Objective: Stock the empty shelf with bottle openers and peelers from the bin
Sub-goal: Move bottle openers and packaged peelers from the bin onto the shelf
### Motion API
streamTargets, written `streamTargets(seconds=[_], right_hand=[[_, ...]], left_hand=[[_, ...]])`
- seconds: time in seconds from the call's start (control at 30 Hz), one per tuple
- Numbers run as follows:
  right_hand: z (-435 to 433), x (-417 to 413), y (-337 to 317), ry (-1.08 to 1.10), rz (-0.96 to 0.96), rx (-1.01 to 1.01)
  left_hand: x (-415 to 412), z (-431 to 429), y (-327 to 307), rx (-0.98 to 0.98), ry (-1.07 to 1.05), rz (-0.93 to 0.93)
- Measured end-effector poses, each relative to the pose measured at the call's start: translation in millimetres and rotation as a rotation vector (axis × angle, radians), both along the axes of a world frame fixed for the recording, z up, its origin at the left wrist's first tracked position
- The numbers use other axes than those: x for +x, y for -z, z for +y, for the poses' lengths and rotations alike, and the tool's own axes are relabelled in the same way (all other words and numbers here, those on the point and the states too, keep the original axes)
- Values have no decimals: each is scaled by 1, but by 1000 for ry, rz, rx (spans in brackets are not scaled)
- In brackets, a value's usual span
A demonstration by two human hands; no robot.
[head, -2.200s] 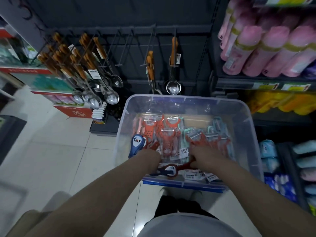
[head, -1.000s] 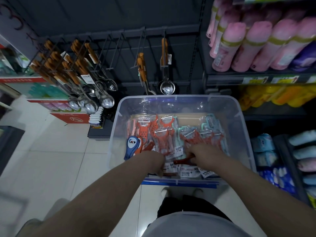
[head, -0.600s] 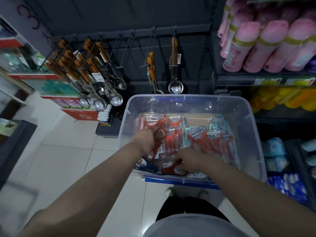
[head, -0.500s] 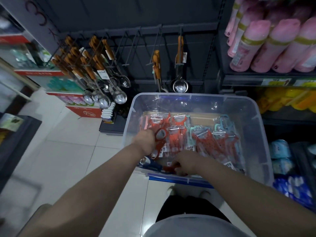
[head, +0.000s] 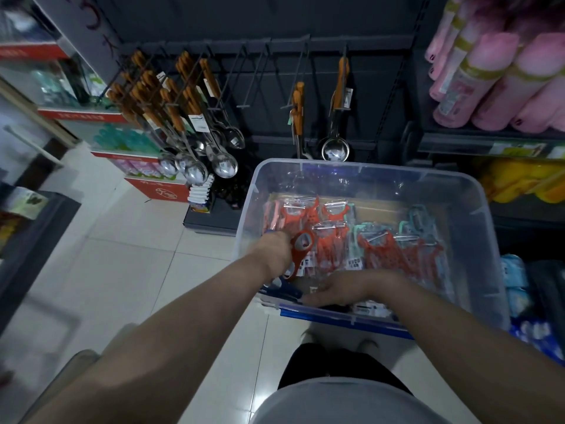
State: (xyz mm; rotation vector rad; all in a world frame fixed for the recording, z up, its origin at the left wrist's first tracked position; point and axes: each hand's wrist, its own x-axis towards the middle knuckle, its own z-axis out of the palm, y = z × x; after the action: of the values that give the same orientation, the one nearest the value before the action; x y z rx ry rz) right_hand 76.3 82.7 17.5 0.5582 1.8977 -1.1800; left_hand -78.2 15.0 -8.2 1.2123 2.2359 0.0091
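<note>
Head view: red bottle opener [head: 301,250] in left hand [head: 272,255]; labels [head: 354,264] seemingly unreadable.

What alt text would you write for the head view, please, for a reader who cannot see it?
A person's left hand grips a red bottle opener over a clear plastic bin of packaged red and teal peelers, while the right hand reaches toward a blue opener at the bin's near edge. Bare rack hooks stand behind.

One bin [head: 483,209]. One red opener [head: 301,249], at least one blue opener [head: 289,290]. Peelers [head: 333,243]: orange about six, teal about three, overlapped. One ladle [head: 335,149]. Spoons [head: 224,163]: at least five.
</note>
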Motion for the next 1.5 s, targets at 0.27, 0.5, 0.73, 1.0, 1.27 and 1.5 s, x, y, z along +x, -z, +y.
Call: streamTargets(seconds=[0.27, 0.5, 0.73, 1.0, 1.27, 1.5], right_hand=[[9, 14, -7, 92, 153, -21], [20, 22, 10, 339, 214, 217], [10, 28, 18, 400, 279, 393], [17, 40, -2, 625, 383, 573], [37, 142, -42, 1100, 412, 808], [15, 311, -70, 1449, 332, 994]], left_hand=[[-7, 8, -4, -127, 208, -41], [3, 0, -1, -385, 566, 100], [14, 6, -1, -573, 765, 210], [-4, 28, -8, -64, 387, 60], [98, 106, -42, 354, 70, -547], [278, 146, -64, 369, 332, -664]])
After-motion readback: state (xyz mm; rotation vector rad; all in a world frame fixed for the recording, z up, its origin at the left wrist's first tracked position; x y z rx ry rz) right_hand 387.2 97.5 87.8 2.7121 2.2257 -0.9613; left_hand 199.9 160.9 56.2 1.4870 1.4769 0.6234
